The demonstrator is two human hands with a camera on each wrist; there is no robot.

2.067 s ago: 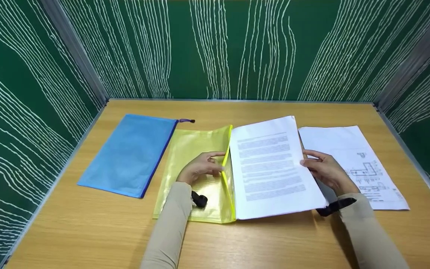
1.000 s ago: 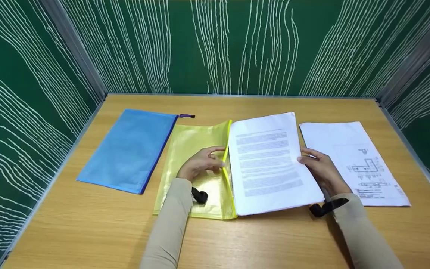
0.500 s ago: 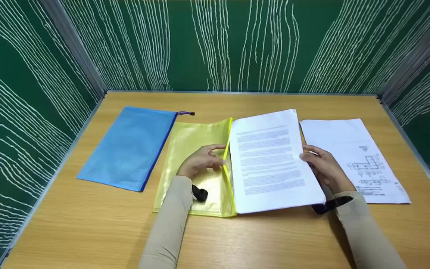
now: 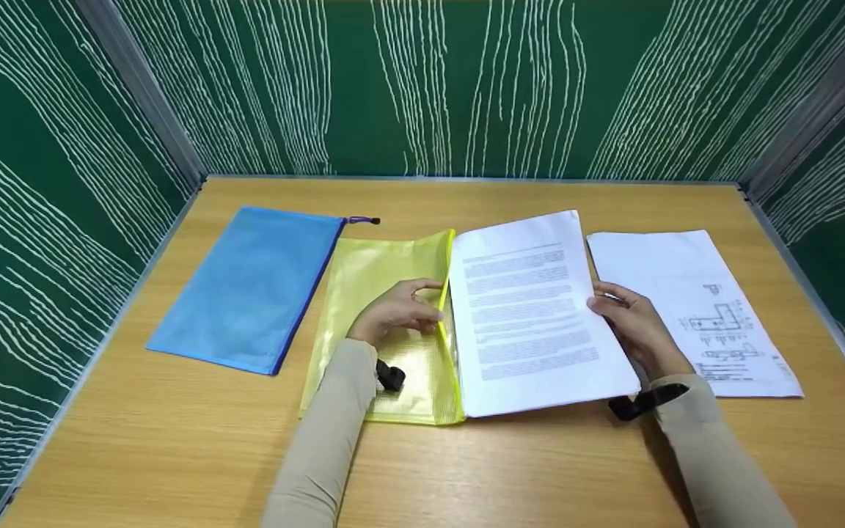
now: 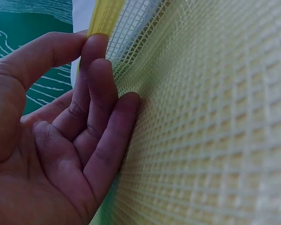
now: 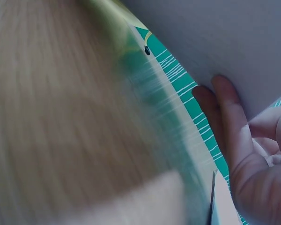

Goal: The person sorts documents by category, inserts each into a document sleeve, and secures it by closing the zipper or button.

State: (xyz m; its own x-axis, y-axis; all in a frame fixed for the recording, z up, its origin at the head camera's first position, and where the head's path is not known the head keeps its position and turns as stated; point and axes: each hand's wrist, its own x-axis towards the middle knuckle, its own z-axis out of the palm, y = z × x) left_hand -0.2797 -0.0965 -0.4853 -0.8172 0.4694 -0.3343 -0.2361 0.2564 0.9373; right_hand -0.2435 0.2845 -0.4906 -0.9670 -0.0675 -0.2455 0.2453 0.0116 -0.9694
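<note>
A yellow mesh zip pouch [image 4: 386, 257] lies on the table, its right edge lifted. My left hand [image 4: 397, 312] pinches that edge [image 5: 99, 21] between thumb and fingertip, while other fingers rest against the mesh. Beside the opening, a stack of printed paper [image 4: 521, 315] is tilted up from the table, its left side at the pouch's mouth; how far it reaches inside is hidden. My right hand [image 4: 635, 323] grips the stack's right edge, with the thumb on the printed face. In the right wrist view, fingers [image 6: 229, 98] press the underside of the paper [image 6: 253, 42].
A blue zip pouch [image 4: 250, 286] with a dark purple zip edge lies to the left. Another stack of paper [image 4: 657, 264] with a printed drawing lies on the right. Green walls [image 4: 459, 88] with white lines enclose the wooden table [image 4: 459, 477].
The whole scene has shifted slightly upward in the head view. Both hands keep their holds, and the paper stack stays at the pouch's mouth with hardly any movement.
</note>
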